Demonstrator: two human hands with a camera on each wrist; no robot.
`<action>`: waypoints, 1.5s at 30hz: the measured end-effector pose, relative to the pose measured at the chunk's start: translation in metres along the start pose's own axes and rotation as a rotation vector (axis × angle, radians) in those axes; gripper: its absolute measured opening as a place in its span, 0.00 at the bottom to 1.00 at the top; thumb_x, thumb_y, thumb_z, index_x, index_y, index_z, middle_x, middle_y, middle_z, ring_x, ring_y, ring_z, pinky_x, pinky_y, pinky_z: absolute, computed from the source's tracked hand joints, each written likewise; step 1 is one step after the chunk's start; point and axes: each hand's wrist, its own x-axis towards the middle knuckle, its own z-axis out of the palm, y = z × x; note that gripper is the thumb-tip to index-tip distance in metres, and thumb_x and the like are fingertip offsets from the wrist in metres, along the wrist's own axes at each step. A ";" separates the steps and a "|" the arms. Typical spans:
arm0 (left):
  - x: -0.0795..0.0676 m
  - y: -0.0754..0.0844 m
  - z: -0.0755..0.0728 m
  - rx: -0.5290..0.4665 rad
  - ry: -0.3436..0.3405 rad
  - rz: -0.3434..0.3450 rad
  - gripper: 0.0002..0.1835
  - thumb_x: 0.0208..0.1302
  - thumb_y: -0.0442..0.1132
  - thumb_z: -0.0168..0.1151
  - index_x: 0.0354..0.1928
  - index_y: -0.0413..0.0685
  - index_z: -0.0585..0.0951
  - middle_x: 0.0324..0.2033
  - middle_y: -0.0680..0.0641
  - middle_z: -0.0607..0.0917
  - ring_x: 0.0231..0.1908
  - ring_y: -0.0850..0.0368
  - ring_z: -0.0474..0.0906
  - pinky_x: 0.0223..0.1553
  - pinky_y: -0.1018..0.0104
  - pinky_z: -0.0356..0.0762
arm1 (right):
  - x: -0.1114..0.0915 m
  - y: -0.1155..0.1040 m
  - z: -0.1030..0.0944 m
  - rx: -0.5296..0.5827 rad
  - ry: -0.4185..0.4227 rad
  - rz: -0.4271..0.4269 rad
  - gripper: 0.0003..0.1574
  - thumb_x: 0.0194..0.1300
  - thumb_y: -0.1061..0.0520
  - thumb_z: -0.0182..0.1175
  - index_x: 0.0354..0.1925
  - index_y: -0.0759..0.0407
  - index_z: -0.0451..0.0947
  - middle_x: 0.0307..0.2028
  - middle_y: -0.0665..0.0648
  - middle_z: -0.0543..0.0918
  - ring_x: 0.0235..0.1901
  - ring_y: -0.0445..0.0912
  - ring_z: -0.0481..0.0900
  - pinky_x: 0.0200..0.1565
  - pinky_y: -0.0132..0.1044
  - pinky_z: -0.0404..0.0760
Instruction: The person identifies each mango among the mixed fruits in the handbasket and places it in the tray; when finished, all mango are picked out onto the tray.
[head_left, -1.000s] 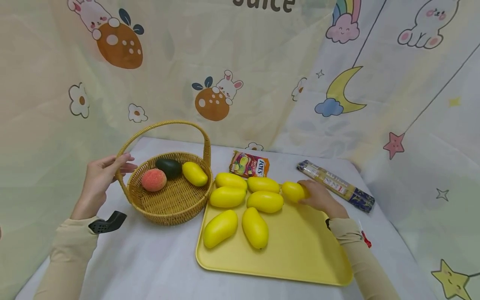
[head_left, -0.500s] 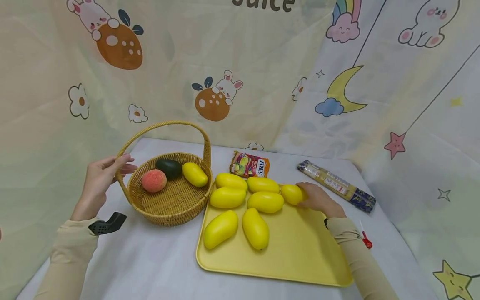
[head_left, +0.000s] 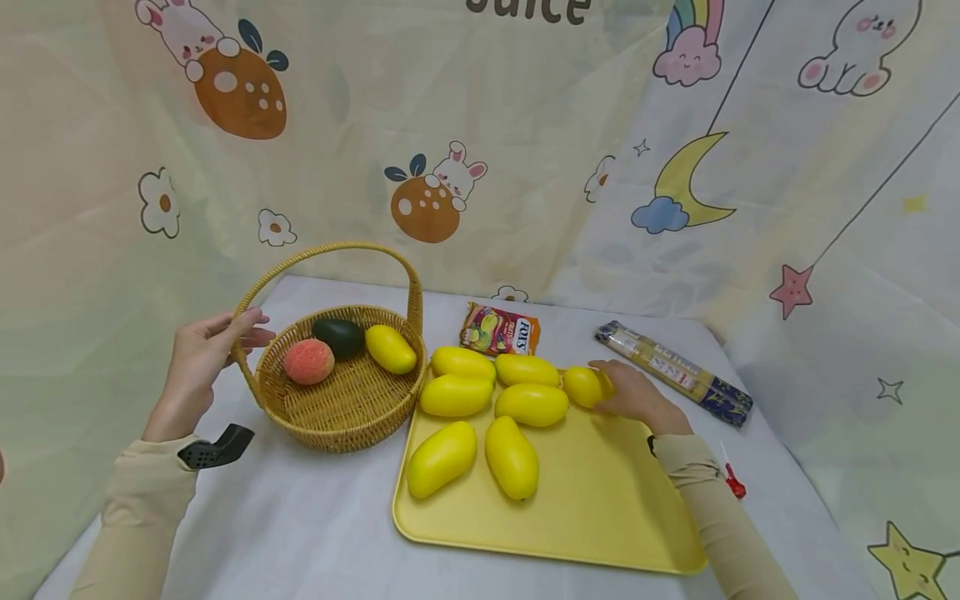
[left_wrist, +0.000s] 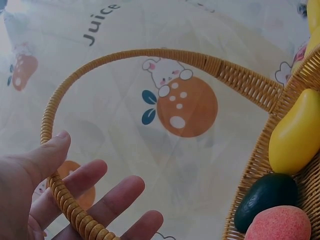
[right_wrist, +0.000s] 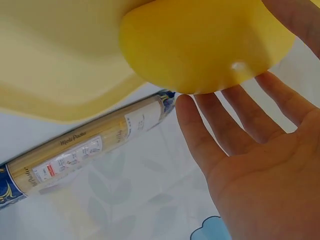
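Note:
My left hand (head_left: 197, 358) is at the side of the yellow wicker basket handle (left_wrist: 80, 75), which passes between the thumb and the loosely extended fingers. In the basket (head_left: 337, 437) lie a peach (head_left: 308, 362), a dark green avocado (head_left: 339, 338) and a yellow mango (head_left: 390, 349). My right hand (head_left: 636, 393) is at the tray's far right, its nearly straight fingertips touching the end of a mango (right_wrist: 200, 45) and its thumb spread at the other side. Several more mangoes (head_left: 512, 458) lie on the yellow tray (head_left: 592, 508).
Behind the tray lies a candy packet (head_left: 500, 330). A pasta pack (head_left: 673, 372) lies beyond the right hand, and a small red-ended item (head_left: 734, 482) lies right of that forearm. A printed cloth (head_left: 525, 125) hangs behind the white table (head_left: 300, 517).
The mango at my right hand has shifted slightly toward me and to the left, with the hand moving along. My left hand and the basket stay put.

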 end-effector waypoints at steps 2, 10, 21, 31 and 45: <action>0.000 0.000 0.000 -0.004 -0.001 0.003 0.20 0.66 0.58 0.55 0.48 0.53 0.79 0.26 0.69 0.85 0.34 0.74 0.80 0.42 0.69 0.67 | 0.001 -0.002 -0.002 -0.006 0.005 -0.005 0.39 0.54 0.58 0.70 0.62 0.68 0.68 0.56 0.71 0.75 0.56 0.67 0.71 0.58 0.60 0.68; 0.001 -0.002 0.000 -0.004 0.003 -0.002 0.21 0.66 0.58 0.56 0.49 0.51 0.79 0.26 0.69 0.85 0.34 0.74 0.80 0.41 0.72 0.68 | 0.014 -0.025 -0.007 0.008 0.036 -0.055 0.35 0.57 0.59 0.67 0.61 0.67 0.69 0.54 0.70 0.76 0.53 0.64 0.73 0.55 0.58 0.71; 0.001 -0.002 -0.001 -0.006 0.010 -0.001 0.20 0.66 0.58 0.56 0.48 0.52 0.80 0.26 0.69 0.85 0.34 0.73 0.80 0.41 0.72 0.69 | 0.061 -0.111 -0.012 -0.004 -0.030 -0.147 0.36 0.61 0.55 0.66 0.64 0.61 0.68 0.61 0.65 0.73 0.58 0.60 0.73 0.58 0.54 0.72; 0.000 0.000 0.000 0.001 0.018 0.008 0.19 0.66 0.58 0.56 0.46 0.53 0.80 0.26 0.68 0.85 0.34 0.71 0.80 0.39 0.76 0.71 | 0.104 -0.184 -0.007 -0.021 -0.070 -0.283 0.32 0.62 0.53 0.65 0.63 0.58 0.71 0.59 0.60 0.76 0.52 0.52 0.77 0.53 0.44 0.77; 0.001 -0.001 0.001 0.021 0.017 0.015 0.21 0.66 0.59 0.56 0.47 0.51 0.80 0.26 0.69 0.85 0.35 0.71 0.80 0.42 0.72 0.70 | 0.150 -0.244 0.019 -0.057 -0.159 -0.354 0.32 0.64 0.52 0.63 0.65 0.57 0.70 0.61 0.58 0.74 0.58 0.51 0.74 0.57 0.43 0.74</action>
